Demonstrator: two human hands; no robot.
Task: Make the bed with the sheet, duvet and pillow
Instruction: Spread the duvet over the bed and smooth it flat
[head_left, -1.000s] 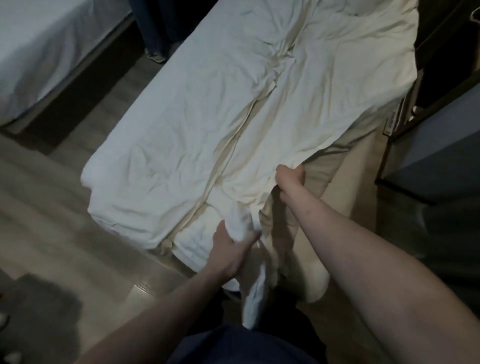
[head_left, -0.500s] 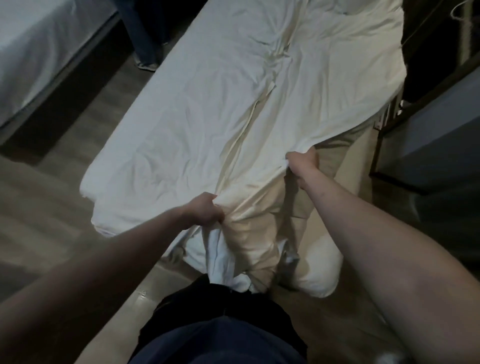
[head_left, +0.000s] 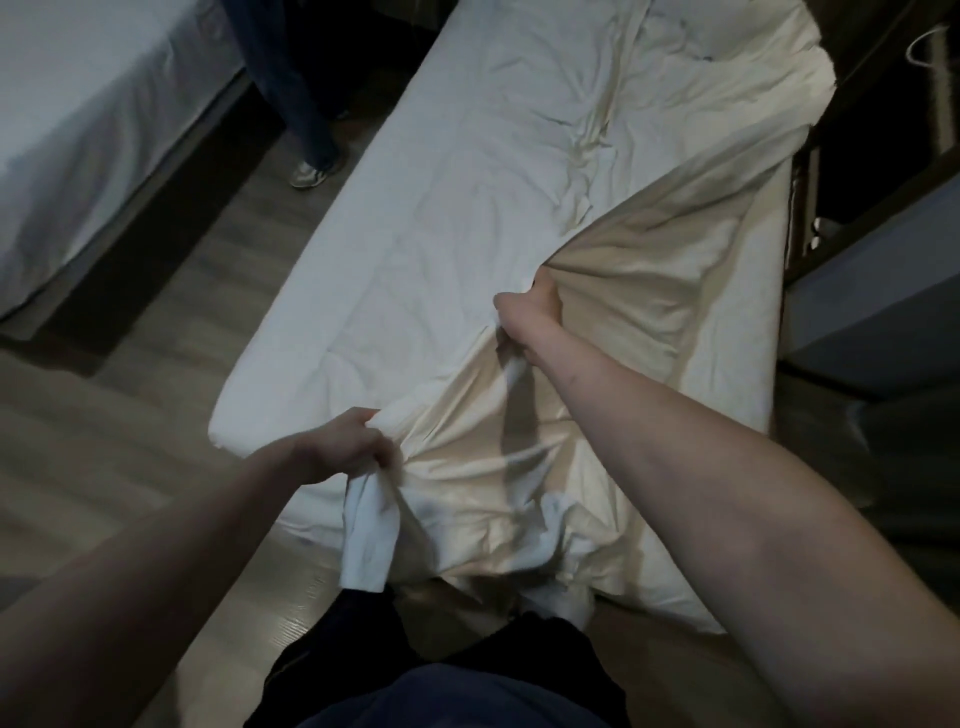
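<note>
Left hand at about 7 o'clock from frame centre: fingers curled tight around a bunch of sheet, knuckles up, a white twist of fabric hanging from the fist toward 6 o'clock. Right hand near centre, slightly toward 3 o'clock: fist closed on a gathered fold of the same sheet, creases fanning out from the grip toward 1–2 o'clock. Both forearms reach in from the bottom corners, right arm casting a dark shadow on the cloth below it. Between and below the hands the sheet is lifted, rumpled, cream-tinted; a lumpy end droops off the foot of the bed at 5–6 o'clock, touching or just above the floor, cannot tell which. From the hands toward 12 o'clock the sheet lies flatter and whiter over the mattress, with wrinkles along a centre line and a crumpled heap at the far end near 1 o'clock. Duvet and pillow cannot be told apart from the white fabric. Second bed at 10–11 o'clock, well apart across the wood floor. Another person's leg and shoe stand at 11 o'clock, just beside the bed's left edge. Dark furniture at 2–3 o'clock, close to the bed's right side. Wearer's dark clothing at 6 o'clock.
</note>
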